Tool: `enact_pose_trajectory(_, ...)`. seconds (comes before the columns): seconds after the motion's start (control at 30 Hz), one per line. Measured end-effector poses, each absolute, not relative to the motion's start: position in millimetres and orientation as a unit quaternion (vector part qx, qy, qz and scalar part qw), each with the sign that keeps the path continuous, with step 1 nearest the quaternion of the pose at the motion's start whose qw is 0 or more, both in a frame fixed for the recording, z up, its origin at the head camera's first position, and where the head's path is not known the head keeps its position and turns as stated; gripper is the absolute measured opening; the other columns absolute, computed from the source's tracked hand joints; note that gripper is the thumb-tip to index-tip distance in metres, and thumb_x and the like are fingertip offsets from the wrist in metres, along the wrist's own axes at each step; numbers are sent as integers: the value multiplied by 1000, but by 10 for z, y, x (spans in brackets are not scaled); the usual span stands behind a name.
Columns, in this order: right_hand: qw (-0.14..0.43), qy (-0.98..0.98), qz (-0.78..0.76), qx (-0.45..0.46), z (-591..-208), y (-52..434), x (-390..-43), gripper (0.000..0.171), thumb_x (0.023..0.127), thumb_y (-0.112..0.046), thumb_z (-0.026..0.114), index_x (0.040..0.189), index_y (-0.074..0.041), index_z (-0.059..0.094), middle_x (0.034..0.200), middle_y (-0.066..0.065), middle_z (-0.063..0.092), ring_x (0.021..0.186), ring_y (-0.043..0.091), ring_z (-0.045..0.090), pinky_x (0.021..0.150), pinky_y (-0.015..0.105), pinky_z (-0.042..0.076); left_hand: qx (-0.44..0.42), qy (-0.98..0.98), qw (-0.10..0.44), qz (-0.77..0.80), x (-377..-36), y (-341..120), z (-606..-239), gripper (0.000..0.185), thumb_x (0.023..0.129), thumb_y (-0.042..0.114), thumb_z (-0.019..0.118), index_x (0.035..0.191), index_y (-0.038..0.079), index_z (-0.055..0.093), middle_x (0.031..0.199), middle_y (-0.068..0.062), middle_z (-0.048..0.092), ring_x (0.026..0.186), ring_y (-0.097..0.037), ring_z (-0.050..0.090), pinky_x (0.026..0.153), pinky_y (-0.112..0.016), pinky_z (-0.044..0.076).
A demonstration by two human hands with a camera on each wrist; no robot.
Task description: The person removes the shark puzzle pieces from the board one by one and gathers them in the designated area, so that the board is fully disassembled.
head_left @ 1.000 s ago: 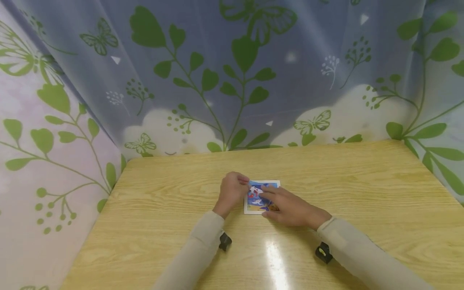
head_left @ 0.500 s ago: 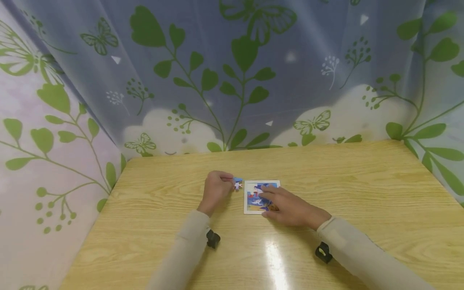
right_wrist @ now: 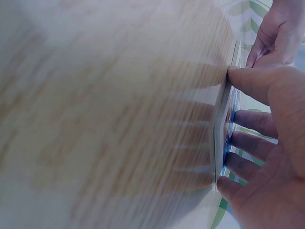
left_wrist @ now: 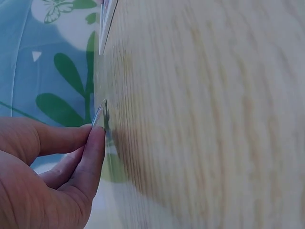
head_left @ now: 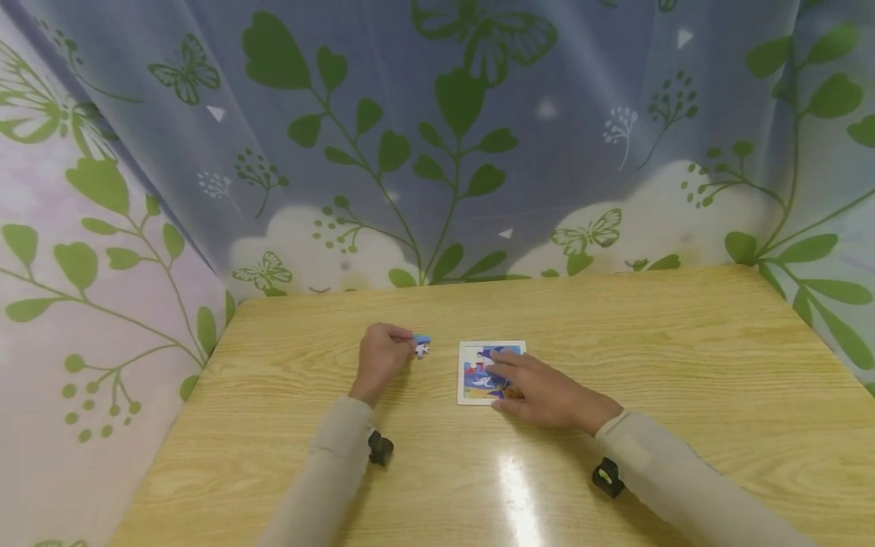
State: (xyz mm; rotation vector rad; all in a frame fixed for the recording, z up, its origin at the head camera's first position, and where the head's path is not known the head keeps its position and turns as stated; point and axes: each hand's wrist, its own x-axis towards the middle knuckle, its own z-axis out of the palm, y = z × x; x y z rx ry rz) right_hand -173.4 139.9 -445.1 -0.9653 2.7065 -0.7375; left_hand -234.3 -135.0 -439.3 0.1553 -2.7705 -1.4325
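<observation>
1. Curtain (head_left: 560, 114), blue-violet, printed with green leaves and butterflies; fills the upper frame.
2. Table (head_left: 615, 327), yellow wood grain; spans the middle and lower frame.
3. Right hand (head_left: 540, 391), just right of centre; fingers spread and resting on the puzzle's picture, thumb at its lower edge. It stays put.
4. Left hand (head_left: 383, 357), left of centre; thumb and fingers pinch a small piece. It has moved farther left over the last second.
5. Jigsaw puzzle tray (head_left: 461, 384), white-bordered, sea picture; lies flat at the centre, partly under the right hand. Its upper-left corner now shows pale backing where picture showed a second ago; the puzzle reads as being taken apart, one piece out so far as can be seen.
6. Jigsaw piece (head_left: 421, 348), blue and white, tabbed; left of the tray, well clear of it, seen edge-on in the left wrist view.
7. Brands, labels, writing: none legible.
</observation>
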Motion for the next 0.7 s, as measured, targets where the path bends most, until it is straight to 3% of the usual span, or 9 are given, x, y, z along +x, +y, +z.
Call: enact_pose_trajectory(0.7,95,908,-252,-321,-4446,1406,-1733,59,101,-29,65,148,2,46,157,23,36,145,43,32,118,59,23,44,-913,-5,-406,-2335,-1447,-4379,14,86,6,78,98,-1,76,92,-12,74,83,-24,69,75,-36,57)
